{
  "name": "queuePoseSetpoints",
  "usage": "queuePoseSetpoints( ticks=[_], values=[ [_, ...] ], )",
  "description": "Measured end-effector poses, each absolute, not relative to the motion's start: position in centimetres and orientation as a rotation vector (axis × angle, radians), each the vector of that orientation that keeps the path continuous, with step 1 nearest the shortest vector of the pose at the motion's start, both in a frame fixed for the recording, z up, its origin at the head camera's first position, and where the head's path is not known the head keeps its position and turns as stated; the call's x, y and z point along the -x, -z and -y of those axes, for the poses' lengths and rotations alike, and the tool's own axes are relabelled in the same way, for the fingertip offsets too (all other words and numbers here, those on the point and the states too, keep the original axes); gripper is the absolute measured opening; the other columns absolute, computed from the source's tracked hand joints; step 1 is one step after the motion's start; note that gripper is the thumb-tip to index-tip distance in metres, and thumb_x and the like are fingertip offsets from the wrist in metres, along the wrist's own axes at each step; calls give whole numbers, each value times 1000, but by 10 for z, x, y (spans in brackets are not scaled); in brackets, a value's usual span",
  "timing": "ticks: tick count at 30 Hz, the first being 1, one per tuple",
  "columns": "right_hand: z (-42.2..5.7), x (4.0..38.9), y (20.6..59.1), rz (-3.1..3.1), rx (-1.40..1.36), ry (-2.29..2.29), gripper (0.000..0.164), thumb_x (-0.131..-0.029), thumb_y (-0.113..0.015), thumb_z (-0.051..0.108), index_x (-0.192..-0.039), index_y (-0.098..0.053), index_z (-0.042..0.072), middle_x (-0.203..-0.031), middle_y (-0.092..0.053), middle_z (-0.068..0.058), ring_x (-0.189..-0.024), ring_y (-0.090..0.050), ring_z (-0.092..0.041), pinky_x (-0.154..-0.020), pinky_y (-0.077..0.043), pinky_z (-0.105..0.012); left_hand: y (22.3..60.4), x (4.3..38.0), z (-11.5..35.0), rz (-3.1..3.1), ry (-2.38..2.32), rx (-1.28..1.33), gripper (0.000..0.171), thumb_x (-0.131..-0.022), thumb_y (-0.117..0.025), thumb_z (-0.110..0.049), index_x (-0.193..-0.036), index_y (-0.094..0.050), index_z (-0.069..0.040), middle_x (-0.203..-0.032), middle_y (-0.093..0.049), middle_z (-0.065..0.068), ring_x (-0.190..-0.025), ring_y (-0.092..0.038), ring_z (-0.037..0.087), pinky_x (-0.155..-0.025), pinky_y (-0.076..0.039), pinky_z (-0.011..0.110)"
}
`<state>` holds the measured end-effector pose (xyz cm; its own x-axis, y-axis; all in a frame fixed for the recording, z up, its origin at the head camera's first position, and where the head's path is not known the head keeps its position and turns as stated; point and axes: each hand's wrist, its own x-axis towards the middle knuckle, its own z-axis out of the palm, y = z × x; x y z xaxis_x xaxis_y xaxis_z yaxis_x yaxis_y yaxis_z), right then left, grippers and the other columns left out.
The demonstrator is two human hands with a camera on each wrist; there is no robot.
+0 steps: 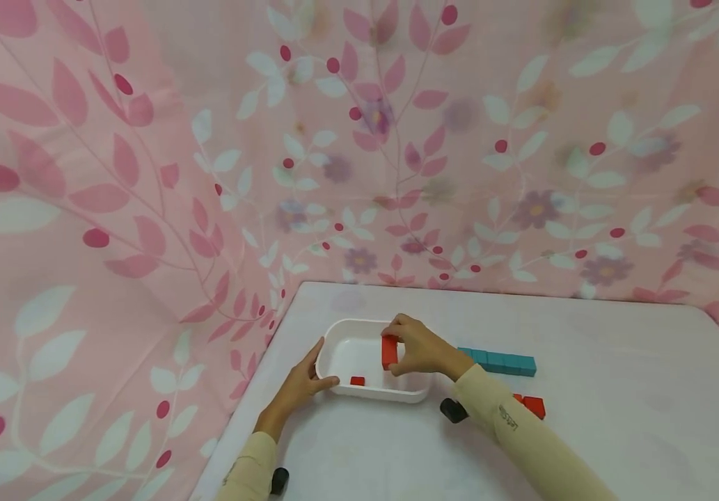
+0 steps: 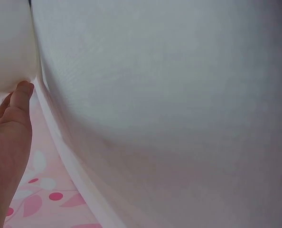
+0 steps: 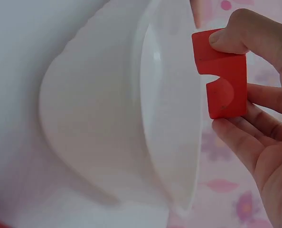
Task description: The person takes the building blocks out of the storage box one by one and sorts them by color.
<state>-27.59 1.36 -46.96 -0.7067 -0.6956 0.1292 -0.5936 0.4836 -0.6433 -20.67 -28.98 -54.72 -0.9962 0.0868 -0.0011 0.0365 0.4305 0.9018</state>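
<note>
A white plastic tub (image 1: 374,395) stands on the table. My left hand (image 1: 299,381) holds its left end, with the thumb at the front rim and the fingers along the outer wall; the left wrist view shows only part of that grip. Over the tub's right half, my right hand (image 1: 420,350) pinches a red block (image 3: 229,80) between thumb and fingertips. This block has a rounded notch cut into one side and is upright in the head view. Inside the tub, near its front wall, lies a smaller-looking red block (image 1: 357,381).
Right of the tub sits a row of several teal blocks (image 1: 502,362) set end to end. More red blocks (image 1: 534,407) lie partly behind my right sleeve. A small black object (image 1: 453,410) shows beside the right forearm, another (image 1: 280,480) beside the left. Floral cloth (image 1: 397,174) rises behind the table.
</note>
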Motion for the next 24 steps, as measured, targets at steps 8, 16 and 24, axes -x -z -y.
queuePoseSetpoints(
  ticks=[8, 16, 24],
  values=[
    [-75, 240, 471, -2662, 1011, 1097, 62, -67, -89, 21, -122, -65, 4, -108, -54, 3, -99, -54, -16, -85, -56, -39, 551, 207, 291, -2643, -1605, -81, 102, -76, -85, -26, -157, -23, -24, -156, -31, 9, -132, -46, 32, -101, -45, 42],
    [-112, 210, 484, -2712, 987, 1115, 57, -69, -89, 26, -119, -66, 11, -107, -54, 6, -100, -57, -15, -83, -57, -38, 551, 209, 295, -2664, -1570, -82, 101, -77, -84, -28, -157, -21, -24, -157, -29, 8, -134, -44, 33, -102, -44, 44],
    [-125, 181, 505, -2742, 925, 1059, 59, -66, -90, 31, -118, -68, 17, -107, -53, 13, -98, -50, -9, -80, -54, -25, 553, 209, 294, -2650, -1588, -94, 102, -77, -84, -29, -157, -21, -25, -158, -28, 8, -134, -43, 33, -103, -42, 44]
  ],
)
